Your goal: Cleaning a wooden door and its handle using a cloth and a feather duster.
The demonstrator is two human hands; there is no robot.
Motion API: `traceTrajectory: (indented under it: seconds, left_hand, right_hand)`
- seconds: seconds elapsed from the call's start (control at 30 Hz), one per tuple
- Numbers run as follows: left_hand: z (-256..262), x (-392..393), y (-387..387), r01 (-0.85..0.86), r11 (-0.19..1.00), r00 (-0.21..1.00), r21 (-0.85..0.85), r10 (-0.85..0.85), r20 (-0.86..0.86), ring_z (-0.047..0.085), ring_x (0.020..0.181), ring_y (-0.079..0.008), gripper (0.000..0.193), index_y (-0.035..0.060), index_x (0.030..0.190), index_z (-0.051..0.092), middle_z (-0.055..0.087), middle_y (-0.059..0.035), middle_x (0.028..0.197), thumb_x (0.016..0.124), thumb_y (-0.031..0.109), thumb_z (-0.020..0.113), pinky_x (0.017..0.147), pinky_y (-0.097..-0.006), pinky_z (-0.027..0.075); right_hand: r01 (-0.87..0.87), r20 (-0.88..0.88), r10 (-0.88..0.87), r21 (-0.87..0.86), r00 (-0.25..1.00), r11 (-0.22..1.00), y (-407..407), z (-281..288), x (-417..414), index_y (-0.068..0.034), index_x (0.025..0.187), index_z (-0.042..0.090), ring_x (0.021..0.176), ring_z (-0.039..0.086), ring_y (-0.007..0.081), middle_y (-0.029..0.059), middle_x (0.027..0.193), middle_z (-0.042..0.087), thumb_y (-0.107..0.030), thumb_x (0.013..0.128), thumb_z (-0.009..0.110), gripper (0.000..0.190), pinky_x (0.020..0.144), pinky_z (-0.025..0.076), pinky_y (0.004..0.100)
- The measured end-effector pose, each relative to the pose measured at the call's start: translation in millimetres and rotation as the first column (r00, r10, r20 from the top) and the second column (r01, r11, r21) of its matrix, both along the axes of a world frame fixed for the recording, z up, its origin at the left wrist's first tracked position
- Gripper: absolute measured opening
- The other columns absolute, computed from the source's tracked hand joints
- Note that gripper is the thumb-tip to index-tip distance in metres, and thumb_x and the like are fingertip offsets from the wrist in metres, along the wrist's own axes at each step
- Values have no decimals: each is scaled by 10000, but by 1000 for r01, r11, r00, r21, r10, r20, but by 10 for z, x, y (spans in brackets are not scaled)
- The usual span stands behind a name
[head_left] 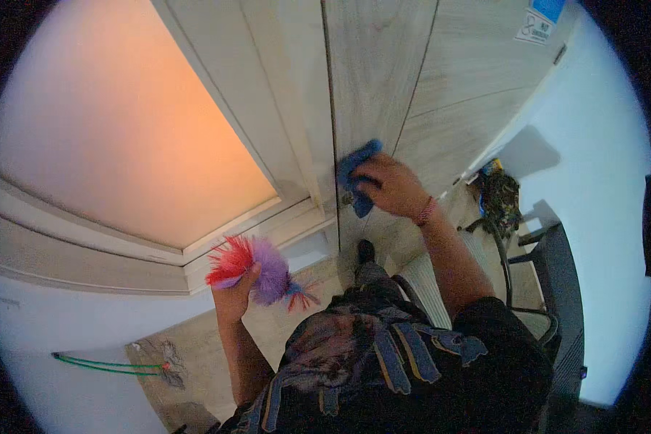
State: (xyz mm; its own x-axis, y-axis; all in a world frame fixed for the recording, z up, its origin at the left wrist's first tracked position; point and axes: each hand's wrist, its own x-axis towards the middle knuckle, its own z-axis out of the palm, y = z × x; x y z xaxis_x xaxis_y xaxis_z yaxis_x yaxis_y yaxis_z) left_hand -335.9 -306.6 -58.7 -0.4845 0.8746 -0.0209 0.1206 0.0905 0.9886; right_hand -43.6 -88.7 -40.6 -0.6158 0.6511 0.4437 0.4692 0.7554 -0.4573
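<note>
My right hand [393, 184] presses a bunched blue cloth [361, 163] against a tall wood-grain panel [382, 70], close to its left edge. The fingers are bent over the cloth, and this hand looks slightly blurred. Lower on the left, my left hand [237, 295] grips a fluffy duster [271, 266] with red, purple and blue bristles. The duster is held off the wall below a framed pane [141, 141] that glows orange. Its handle is hidden by my fingers and the bristles.
A black chair [561, 293] stands close on my right. Behind it, a dark mottled bag [499, 192] rests by the white wall [602, 217]. Two thin green rods or cords [108, 366] extend across the lower left. A sign [534, 27] bearing writing is fixed high on the right.
</note>
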Motion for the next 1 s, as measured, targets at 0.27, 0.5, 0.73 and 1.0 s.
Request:
traceTrajectory:
  seconds: [0.27, 0.5, 0.73, 1.0]
  left_hand:
    - [17, 27, -45, -13, 999, 1000, -30, 12, -17, 574, 765, -115, 237, 0, 929, 643, 627, -16, 848, 777, 136, 763, 695, -279, 484]
    - [-134, 134, -3, -1, 1000, 999, 4, 1, 48, 581, 770, -124, 243, 1, 939, 645, 629, -14, 854, 767, 125, 762, 712, -294, 488]
    - [-109, 217, -56, 11, 996, 1000, -89, -12, -14, 604, 824, -151, 284, -17, 981, 655, 661, -43, 905, 764, 129, 766, 751, -314, 494]
    - [-220, 233, -164, 8, 997, 999, -77, -12, -51, 616, 857, -160, 316, -27, 998, 653, 671, -67, 918, 770, 160, 766, 779, -327, 497]
  right_hand:
    - [382, 177, -402, 135, 899, 914, 44, -442, 654, -41, 1052, 624, 967, 552, 389, 196, 1024, 584, -240, 865, 538, 287, 866, 448, 454]
    - [401, -48, -409, -124, 911, 908, -399, -740, 137, -18, 1044, 577, 957, 569, 424, 214, 1069, 581, -230, 888, 519, 270, 842, 463, 461]
    - [546, 157, -526, -126, 836, 828, -59, -511, 425, -32, 1053, 578, 919, 592, 413, 225, 1076, 578, -279, 908, 492, 299, 771, 490, 485]
    - [565, 95, -558, -207, 824, 799, -339, -666, 119, -34, 1104, 568, 913, 602, 419, 218, 1033, 613, -343, 924, 453, 376, 795, 489, 507]
